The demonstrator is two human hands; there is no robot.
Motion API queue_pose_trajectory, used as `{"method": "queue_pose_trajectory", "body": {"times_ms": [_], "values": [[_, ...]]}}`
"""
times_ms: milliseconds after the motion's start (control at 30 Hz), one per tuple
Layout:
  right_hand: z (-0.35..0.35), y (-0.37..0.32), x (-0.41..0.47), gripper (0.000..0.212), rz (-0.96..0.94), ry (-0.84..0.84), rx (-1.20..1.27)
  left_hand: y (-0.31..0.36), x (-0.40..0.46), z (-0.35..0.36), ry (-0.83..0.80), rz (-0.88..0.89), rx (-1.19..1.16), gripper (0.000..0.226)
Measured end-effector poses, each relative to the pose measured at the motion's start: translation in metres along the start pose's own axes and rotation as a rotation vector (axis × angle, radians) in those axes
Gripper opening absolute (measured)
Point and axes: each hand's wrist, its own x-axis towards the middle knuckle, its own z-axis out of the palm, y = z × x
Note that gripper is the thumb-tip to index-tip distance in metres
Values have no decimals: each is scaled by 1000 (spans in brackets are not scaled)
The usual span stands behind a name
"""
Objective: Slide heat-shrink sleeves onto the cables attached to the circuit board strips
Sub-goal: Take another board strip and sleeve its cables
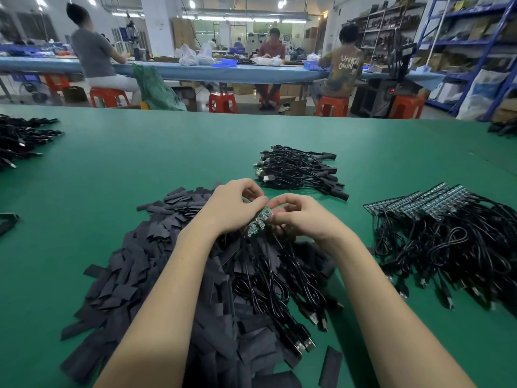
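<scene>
We list, on the green table: one circuit board strip, held above the sleeve pile. Left hand, grip clenched around the strip's upper end. Right hand, grip pinching the strip's near side. The strip's black cables trail toward us over the pile. Right of the pile: more strips with cables. Beyond the pile: a bundle of cables.
</scene>
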Motion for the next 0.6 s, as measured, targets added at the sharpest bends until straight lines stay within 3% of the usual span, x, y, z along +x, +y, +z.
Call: {"method": "queue_pose_trajectory", "body": {"times_ms": [267,400,600], "values": [[-26,0,-7,25,-5,-68,504,3,-1,2,-136,-21,-371,13],[-24,-4,-9,31,-34,-112,483,12,-3,5,-101,-63,-634,8],[-20,-8,-8,6,-108,-19,330,14,-4,5,-135,-122,-765,8]]}}
